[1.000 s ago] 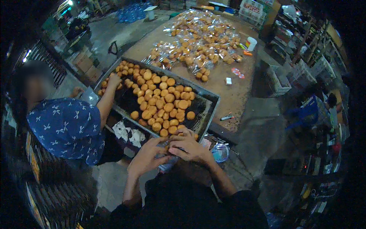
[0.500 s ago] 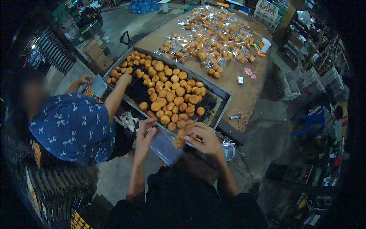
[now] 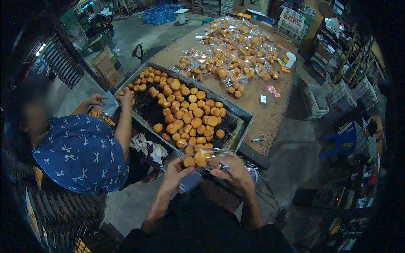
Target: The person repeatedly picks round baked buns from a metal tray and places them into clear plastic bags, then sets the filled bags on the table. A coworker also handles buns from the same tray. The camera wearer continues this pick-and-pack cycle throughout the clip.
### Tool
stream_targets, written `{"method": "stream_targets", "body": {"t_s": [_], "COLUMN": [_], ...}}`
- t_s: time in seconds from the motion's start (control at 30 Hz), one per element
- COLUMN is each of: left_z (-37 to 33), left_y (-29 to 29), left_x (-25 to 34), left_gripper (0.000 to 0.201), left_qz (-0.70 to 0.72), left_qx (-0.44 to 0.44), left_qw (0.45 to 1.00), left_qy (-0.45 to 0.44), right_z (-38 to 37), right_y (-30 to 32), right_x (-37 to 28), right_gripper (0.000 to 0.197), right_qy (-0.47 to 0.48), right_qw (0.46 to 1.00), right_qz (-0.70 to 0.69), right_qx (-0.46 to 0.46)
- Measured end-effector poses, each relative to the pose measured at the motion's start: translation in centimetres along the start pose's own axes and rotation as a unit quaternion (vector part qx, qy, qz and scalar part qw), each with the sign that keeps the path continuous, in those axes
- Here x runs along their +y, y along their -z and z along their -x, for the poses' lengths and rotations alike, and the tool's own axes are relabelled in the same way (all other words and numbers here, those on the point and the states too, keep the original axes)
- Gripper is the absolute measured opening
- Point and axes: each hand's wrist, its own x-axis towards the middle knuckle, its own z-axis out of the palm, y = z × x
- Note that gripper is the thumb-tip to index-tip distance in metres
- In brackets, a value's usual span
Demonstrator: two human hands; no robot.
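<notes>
Between my two hands, over the near edge of a black tray (image 3: pixel 247 139), is a clear plastic bag (image 3: pixel 211 152) with round golden-brown buns (image 3: pixel 200 159) in it. My left hand (image 3: pixel 175 172) is closed on the bag's left side, fingers against a bun. My right hand (image 3: pixel 233 170) grips the bag's right side, where the film is bunched; some of its fingers are hidden. Many loose buns (image 3: pixel 196 113) lie in the tray just beyond. Below my hands, a bluish stack of flat plastic (image 3: pixel 190 181) shows in part.
At my left, a person in a blue patterned shirt (image 3: pixel 80 147) reaches over the tray's far-left corner. A brown table (image 3: pixel 253 114) bears a heap of bagged buns (image 3: pixel 236 50), a white tub (image 3: pixel 290 59) and a marker (image 3: pixel 258 138). Crates (image 3: pixel 314 103) stand at the right.
My left hand has moved right, off the flat plastic, to the bag. My right hand's buns are now in clear film between both hands. The co-worker's hand has drawn back left.
</notes>
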Motion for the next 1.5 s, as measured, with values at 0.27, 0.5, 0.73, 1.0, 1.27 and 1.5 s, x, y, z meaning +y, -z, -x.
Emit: {"method": "stream_targets", "body": {"t_s": [0.27, 0.5, 0.73, 1.0, 1.27, 1.5], "left_z": [0.4, 0.8, 1.1, 1.4, 1.1, 2.5], "left_y": [0.7, -0.5, 0.3, 4.8, 6.0, 7.6], "left_x": [0.1, -0.8, -1.2, -2.2, -2.7, -2.9], "left_gripper": [0.041, 0.048, 0.056, 0.054, 0.050, 0.041], "left_qz": [0.025, -0.001, 0.029, 0.208, 0.278, 0.210], "left_qx": [-0.018, 0.009, 0.031, 0.093, 0.057, 0.111], "left_qw": [0.998, 0.998, 0.995, 0.973, 0.959, 0.971], "left_qy": [0.059, 0.064, 0.085, 0.035, 0.011, 0.017], "right_z": [0.7, 1.0, -0.2, -5.5, -9.9, -7.9], "right_y": [-1.5, -4.3, -5.5, -0.1, -4.6, -1.8], "right_x": [0.8, 1.9, 3.3, 10.6, 20.6, 19.4], "right_gripper": [0.048, 0.049, 0.053, 0.034, 0.057, 0.026], "right_qy": [0.066, -0.009, 0.017, -0.052, -0.107, -0.128], "right_qw": [0.994, 0.992, 0.996, 0.942, 0.953, 0.895], "right_qz": [-0.079, -0.109, -0.091, -0.279, 0.278, 0.385], "right_qx": [0.040, 0.062, -0.011, 0.180, 0.058, -0.184]}}
